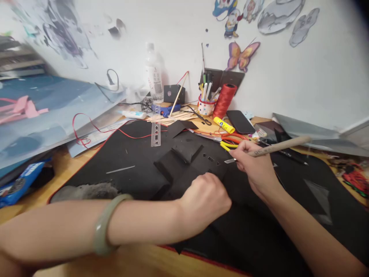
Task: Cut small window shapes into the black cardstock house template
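Observation:
My right hand (253, 165) grips a craft knife (284, 146) by its pale wooden handle. The blade points left, just above the black mat (129, 142). Near its tip, black card (198, 165) shows several small cut-out holes. Over the lower part of the card, my left hand (206, 200) is curled into a fist with its back to me; its fingertips are hidden, so I cannot see what, if anything, is in it. Folded black card pieces (184, 152) lie beyond the fist. A clear stencil ruler (156, 129) rests on the mat's far edge.
Behind the mat are scissors (233, 139), a yellow glue stick (224, 125), a phone (241, 122), a pen cup (205, 105), a red thread spool (225, 100) and a water bottle (155, 75). Red ribbon (127, 134) trails at left. A blue packet (24, 182) lies on the left.

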`<state>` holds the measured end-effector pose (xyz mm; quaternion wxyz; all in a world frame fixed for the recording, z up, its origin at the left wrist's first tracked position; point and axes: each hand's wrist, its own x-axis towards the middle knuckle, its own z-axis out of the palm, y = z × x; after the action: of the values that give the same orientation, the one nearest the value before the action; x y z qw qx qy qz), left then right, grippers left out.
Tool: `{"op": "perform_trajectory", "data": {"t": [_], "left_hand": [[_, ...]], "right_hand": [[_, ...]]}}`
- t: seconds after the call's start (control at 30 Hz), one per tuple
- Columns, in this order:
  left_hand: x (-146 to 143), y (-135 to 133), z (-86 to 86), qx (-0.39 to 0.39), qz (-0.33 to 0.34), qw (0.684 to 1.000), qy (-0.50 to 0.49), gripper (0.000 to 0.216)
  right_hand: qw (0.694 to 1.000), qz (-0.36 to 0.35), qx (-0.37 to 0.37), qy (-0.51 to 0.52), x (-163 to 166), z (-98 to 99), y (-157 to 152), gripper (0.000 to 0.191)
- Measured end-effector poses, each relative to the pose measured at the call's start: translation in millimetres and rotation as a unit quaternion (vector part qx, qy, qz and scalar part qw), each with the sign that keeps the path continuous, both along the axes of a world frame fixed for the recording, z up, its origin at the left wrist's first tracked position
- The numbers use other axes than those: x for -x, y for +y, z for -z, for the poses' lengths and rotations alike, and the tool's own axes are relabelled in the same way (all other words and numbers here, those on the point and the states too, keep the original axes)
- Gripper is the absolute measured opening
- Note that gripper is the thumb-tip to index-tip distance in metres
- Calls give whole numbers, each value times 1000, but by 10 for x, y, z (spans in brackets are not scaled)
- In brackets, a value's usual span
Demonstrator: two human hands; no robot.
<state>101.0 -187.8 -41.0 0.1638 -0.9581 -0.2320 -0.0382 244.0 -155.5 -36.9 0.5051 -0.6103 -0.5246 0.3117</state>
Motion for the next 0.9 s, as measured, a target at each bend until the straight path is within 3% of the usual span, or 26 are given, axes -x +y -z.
{"op": "perform_trajectory", "data": {"t": [0.07,0.27,0.47,0.67,0.9], "left_hand": [[192,-71,86,-32,-25,999,-21,24],[563,-40,212,-45,48,997,-27,34],[476,106,105,-20,48,998,-24,30],[434,187,125,-9,72,997,-6,34],[437,225,125,-20,105,994,10,35]], "right_hand": [[999,-23,29,7,-3,-10,13,26],[980,-134,119,-90,74,-141,100,22],[965,-172,130,-149,123,-10,279,22],[968,-172,96,-156,28,184,207,22],[962,-187,80,-181,12,250,184,26]]}}
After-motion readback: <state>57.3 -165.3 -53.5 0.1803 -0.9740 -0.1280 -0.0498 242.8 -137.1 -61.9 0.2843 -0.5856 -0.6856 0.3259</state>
